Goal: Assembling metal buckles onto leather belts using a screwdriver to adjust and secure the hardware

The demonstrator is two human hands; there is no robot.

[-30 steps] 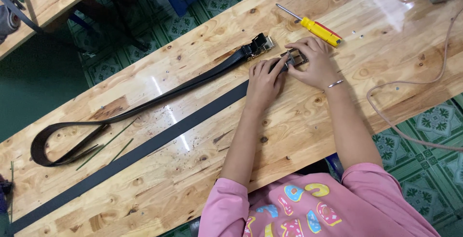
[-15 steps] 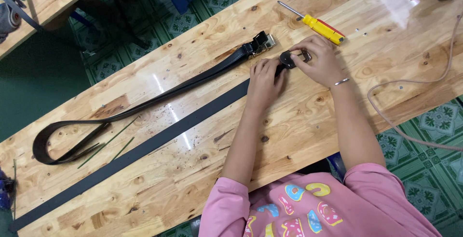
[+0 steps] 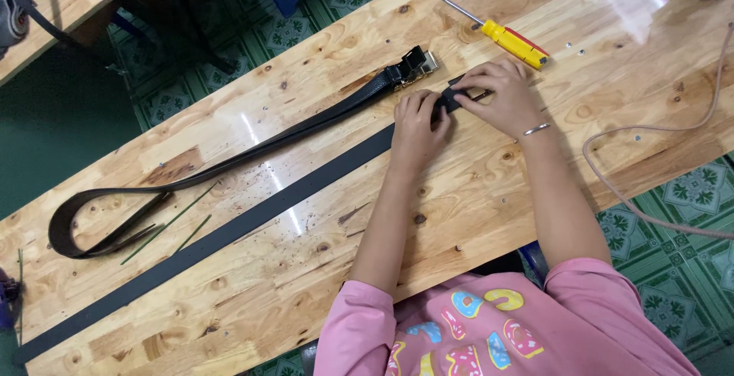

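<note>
The left hand point(image 3: 417, 123) and right hand point(image 3: 501, 97) both pinched the near end of the flat dark strap point(image 3: 229, 231), which lay lengthwise along the wooden worktop point(image 3: 321, 32). Fitting that end appeared underway; next it likely needed steady, aligned pressure. A buckled belt point(image 3: 306, 125) lay just beside.

Bright even light, white glare streaks on glossy wooden table point(image 3: 252, 127), sharp focus, soft shadows
</note>
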